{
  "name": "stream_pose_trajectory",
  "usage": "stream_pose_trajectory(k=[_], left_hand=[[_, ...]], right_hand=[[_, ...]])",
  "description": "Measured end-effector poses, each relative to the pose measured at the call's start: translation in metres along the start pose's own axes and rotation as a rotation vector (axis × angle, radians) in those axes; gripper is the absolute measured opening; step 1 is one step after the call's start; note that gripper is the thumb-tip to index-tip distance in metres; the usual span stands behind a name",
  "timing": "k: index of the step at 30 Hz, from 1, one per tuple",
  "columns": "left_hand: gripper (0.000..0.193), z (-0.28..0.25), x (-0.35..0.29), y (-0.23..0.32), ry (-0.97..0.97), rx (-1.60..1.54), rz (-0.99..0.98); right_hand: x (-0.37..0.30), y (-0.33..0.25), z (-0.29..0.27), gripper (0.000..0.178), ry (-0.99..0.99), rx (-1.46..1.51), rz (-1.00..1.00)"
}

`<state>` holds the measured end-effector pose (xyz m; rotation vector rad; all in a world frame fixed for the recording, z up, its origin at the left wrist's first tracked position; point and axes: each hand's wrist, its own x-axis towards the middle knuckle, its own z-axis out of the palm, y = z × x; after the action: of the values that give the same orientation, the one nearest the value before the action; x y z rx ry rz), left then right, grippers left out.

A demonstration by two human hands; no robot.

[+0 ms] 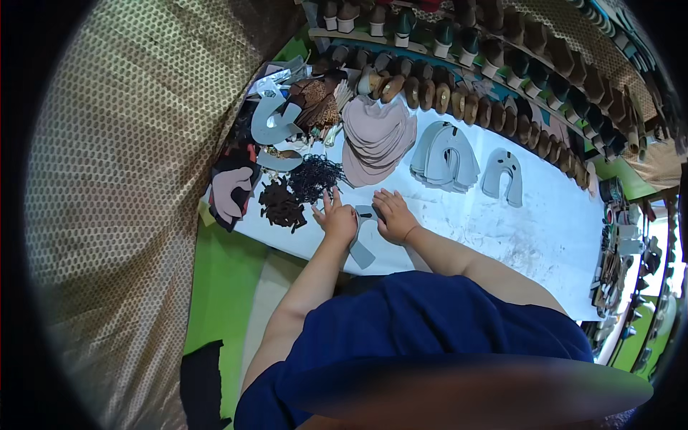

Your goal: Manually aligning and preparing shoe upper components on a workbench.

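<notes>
On the white tabletop [459, 229], right in front of my body, lies a grey curved shoe-upper piece [363, 252] with a small dark patch near its top. My left hand [340, 219] rests at its left side, fingers stretched and spread, the thumb side touching the piece. At its right edge my right hand [393, 213] lies flat with fingers extended, also touching it. The hands partly cover the piece. Just beyond my left hand are a heap of thin black strips [315, 178] and a heap of short dark brown strips [282, 205].
A fanned stack of pale pink pieces [376, 143] lies ahead. To its right are stacked grey U-shaped pieces [428, 163] and a single grey one [493, 179]. Another grey piece [266, 125] and a pink piece [229, 193] lie left. Shoe lasts [428, 94] line the back.
</notes>
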<state>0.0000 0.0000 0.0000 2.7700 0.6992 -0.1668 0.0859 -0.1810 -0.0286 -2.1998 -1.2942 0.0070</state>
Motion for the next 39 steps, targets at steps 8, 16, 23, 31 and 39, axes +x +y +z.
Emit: stream_pose_trajectory(k=[8,16,23,31,39], left_hand=[[0.012,-0.006,-0.005,0.002,0.012,-0.068,-0.104],[0.012,-0.009,-0.016,0.0,0.083,-0.071,-0.097],[0.05,-0.012,-0.026,-0.015,0.411,-0.185,0.151],[0.068,0.004,-0.047,-0.007,-0.076,0.193,0.411],[0.081,-0.013,-0.031,-0.016,-0.164,0.152,0.444]], right_hand=[[0.005,-0.004,-0.001,0.054,0.014,-0.02,-0.005],[0.003,-0.006,-0.005,0.054,-0.026,-0.022,0.024],[-0.001,0.005,0.0,0.05,-0.04,-0.002,0.016],[-0.002,0.0,-0.005,0.048,-0.011,0.035,0.026],[-0.003,0.001,-0.001,0.048,0.046,0.045,0.052]])
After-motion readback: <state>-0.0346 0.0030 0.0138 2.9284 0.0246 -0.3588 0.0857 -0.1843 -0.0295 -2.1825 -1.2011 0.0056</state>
